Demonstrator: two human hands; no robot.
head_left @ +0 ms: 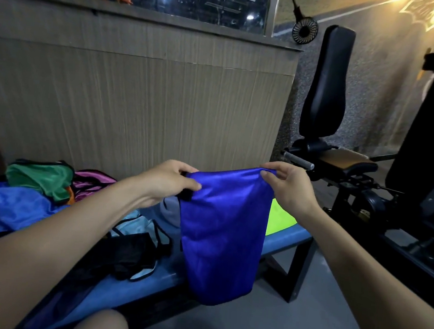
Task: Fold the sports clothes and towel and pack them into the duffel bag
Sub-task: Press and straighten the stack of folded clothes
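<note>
Two hands hold a shiny blue garment [223, 234] up by its top edge, above the near right part of the blue tabletop [287, 237]. The left hand [167, 183] has its grip clenched round the left corner, where a black trim shows under the fingers; the right hand [291, 190] pinches the right corner between thumb and fingertips. The cloth hangs down past the tabletop's near edge, doubled over so that its lower end is a rounded fold.

No open bag can be made out. On the tabletop to the left lies a loose heap: a green garment [42, 178] on top, a pink one [91, 181] just beside it, a lighter blue cloth [7, 208] nearer, and a black mesh piece [127, 254] over a pale blue one [136, 223]. A dark shape at the near left edge may be a bag, but it is cut off and too dim to tell. Something grey [170, 210] and a lime-green sheet [279, 220] are mostly hidden behind the hanging cloth.

Far right stands a black padded gym seat [326, 87], and a small fan [304, 29] hangs on the wall.
</note>
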